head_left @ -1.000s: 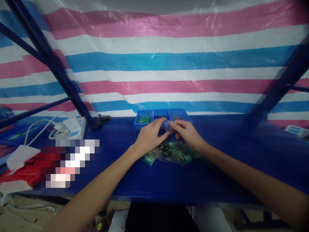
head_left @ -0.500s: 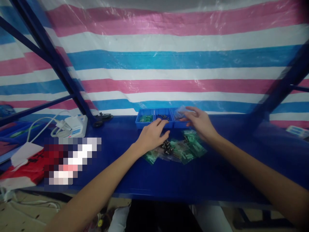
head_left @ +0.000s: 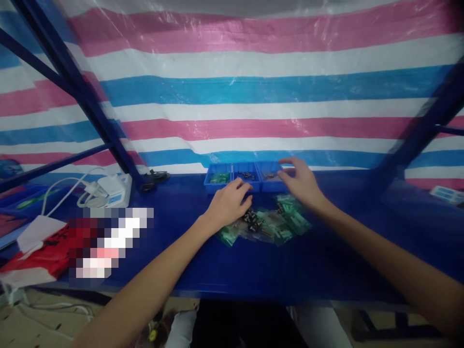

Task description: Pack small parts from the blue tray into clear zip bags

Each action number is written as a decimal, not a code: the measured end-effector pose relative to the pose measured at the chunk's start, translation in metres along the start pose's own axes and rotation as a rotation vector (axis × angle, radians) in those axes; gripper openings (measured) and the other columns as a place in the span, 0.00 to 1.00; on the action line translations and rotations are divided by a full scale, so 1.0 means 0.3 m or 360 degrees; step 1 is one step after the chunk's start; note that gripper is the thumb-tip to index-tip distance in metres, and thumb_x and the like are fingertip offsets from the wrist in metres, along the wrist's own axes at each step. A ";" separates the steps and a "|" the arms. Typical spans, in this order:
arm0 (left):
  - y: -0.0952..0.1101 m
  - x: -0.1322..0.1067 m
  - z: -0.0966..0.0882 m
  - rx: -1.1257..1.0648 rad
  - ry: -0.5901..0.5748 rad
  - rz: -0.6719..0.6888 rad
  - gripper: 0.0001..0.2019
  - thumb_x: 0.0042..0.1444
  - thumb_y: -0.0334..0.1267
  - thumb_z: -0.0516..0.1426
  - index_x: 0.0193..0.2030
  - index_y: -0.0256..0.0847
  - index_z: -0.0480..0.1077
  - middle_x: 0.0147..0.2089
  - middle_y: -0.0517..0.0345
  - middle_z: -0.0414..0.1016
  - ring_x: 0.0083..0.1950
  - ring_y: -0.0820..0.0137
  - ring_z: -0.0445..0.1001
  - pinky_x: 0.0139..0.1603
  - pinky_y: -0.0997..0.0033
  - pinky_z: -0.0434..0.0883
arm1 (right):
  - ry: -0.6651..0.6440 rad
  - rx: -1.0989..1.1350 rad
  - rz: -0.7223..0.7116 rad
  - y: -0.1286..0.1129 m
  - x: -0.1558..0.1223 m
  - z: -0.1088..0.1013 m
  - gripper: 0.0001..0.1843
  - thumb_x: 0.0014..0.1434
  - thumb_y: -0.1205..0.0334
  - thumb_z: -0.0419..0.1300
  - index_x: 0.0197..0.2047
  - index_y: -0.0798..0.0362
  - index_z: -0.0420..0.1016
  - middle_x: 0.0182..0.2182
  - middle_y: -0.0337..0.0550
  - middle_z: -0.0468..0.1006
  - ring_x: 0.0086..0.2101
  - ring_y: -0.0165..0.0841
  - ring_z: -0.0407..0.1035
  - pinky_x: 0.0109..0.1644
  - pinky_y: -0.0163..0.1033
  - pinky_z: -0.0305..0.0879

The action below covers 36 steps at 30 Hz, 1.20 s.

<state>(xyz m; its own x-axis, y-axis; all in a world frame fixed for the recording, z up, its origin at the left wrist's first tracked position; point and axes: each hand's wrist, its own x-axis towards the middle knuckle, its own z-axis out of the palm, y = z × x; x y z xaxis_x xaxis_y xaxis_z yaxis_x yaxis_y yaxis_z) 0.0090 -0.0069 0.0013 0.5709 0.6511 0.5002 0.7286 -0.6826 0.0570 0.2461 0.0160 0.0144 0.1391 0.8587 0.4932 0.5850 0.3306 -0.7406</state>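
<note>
My left hand (head_left: 231,201) hovers over the near side of the middle blue bin (head_left: 258,189), fingers apart, with nothing in it. Small dark parts (head_left: 245,175) lie in that bin. My right hand (head_left: 299,179) is at the right blue bin (head_left: 272,185), its thumb and fingers spread and bare. A clear plastic bag (head_left: 270,175) rests inside this bin. The left blue bin (head_left: 207,183) holds green packets (head_left: 219,178). Below my hands is a pile of green-tinted bags (head_left: 284,232) and loose black screws (head_left: 251,219).
A white power strip (head_left: 125,191) with plugs and cables stands at the left rear. A red and white bag (head_left: 47,261) lies at the table's left edge. Blue frame posts (head_left: 90,111) rise on both sides before a striped sheet (head_left: 253,92).
My right hand has let go of the clear plastic bag, which now lies in the right bin. My left hand has hardly moved.
</note>
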 end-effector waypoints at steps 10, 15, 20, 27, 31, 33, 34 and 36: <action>0.008 0.000 -0.010 0.0044 -0.0094 0.0009 0.12 0.69 0.39 0.50 0.53 0.40 0.70 0.48 0.52 0.71 0.46 0.65 0.73 0.36 0.68 0.72 | -0.0723 -0.0909 -0.0469 0.000 -0.028 -0.059 0.08 0.62 0.57 0.59 0.38 0.51 0.78 0.34 0.49 0.81 0.35 0.42 0.74 0.40 0.44 0.66; 0.000 -0.002 -0.003 0.0016 -0.0073 0.0025 0.12 0.69 0.39 0.51 0.53 0.40 0.70 0.48 0.52 0.72 0.46 0.64 0.74 0.36 0.69 0.72 | -0.0817 -0.1280 -0.0442 0.047 -0.094 -0.030 0.10 0.63 0.56 0.60 0.42 0.52 0.78 0.39 0.54 0.80 0.39 0.44 0.74 0.37 0.42 0.66; 0.002 0.003 -0.003 0.0010 -0.0054 0.0011 0.12 0.69 0.40 0.50 0.53 0.40 0.70 0.48 0.51 0.72 0.46 0.64 0.74 0.38 0.68 0.72 | -0.0838 -0.1242 -0.0405 0.049 -0.088 -0.033 0.09 0.63 0.58 0.58 0.42 0.51 0.77 0.39 0.53 0.80 0.37 0.44 0.75 0.35 0.41 0.64; 0.002 0.002 -0.002 0.0004 -0.0052 0.0012 0.12 0.69 0.40 0.51 0.53 0.41 0.70 0.48 0.53 0.74 0.48 0.63 0.75 0.41 0.66 0.73 | -0.0818 -0.0979 -0.0416 0.036 -0.094 -0.029 0.07 0.63 0.59 0.59 0.41 0.49 0.78 0.35 0.47 0.81 0.35 0.40 0.75 0.38 0.38 0.63; 0.004 0.002 -0.005 0.0001 -0.0059 0.0010 0.11 0.68 0.39 0.51 0.53 0.40 0.70 0.48 0.52 0.74 0.49 0.63 0.74 0.41 0.66 0.73 | -0.0806 -0.0838 -0.0494 0.023 -0.103 -0.019 0.09 0.65 0.60 0.56 0.39 0.50 0.78 0.35 0.46 0.81 0.35 0.39 0.74 0.38 0.38 0.63; 0.007 0.002 -0.008 0.0000 -0.0078 0.0012 0.12 0.69 0.39 0.51 0.53 0.40 0.70 0.47 0.52 0.74 0.49 0.63 0.74 0.40 0.66 0.73 | -0.0780 -0.0803 -0.0550 0.015 -0.106 -0.016 0.10 0.66 0.61 0.54 0.38 0.50 0.77 0.35 0.46 0.81 0.34 0.39 0.74 0.38 0.39 0.62; 0.009 0.001 -0.010 -0.0001 -0.0081 0.0014 0.12 0.69 0.39 0.51 0.53 0.40 0.70 0.48 0.52 0.74 0.49 0.63 0.74 0.40 0.66 0.73 | -0.0760 -0.0772 -0.0585 0.010 -0.107 -0.016 0.11 0.66 0.61 0.53 0.38 0.51 0.76 0.34 0.46 0.81 0.34 0.39 0.74 0.38 0.40 0.62; 0.012 0.001 -0.012 -0.0005 -0.0080 0.0025 0.12 0.69 0.39 0.50 0.53 0.40 0.70 0.48 0.52 0.74 0.49 0.63 0.75 0.40 0.67 0.73 | -0.0700 -0.0684 -0.0651 -0.001 -0.109 -0.017 0.12 0.67 0.61 0.52 0.38 0.51 0.76 0.34 0.46 0.81 0.34 0.39 0.74 0.39 0.40 0.62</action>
<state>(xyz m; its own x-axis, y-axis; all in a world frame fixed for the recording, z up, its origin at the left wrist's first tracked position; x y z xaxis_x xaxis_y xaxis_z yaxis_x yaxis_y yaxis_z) 0.0104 -0.0104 0.0047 0.6004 0.6563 0.4569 0.7185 -0.6936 0.0522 0.2454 -0.0141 0.0009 -0.4376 0.8071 0.3963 0.7953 0.5531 -0.2482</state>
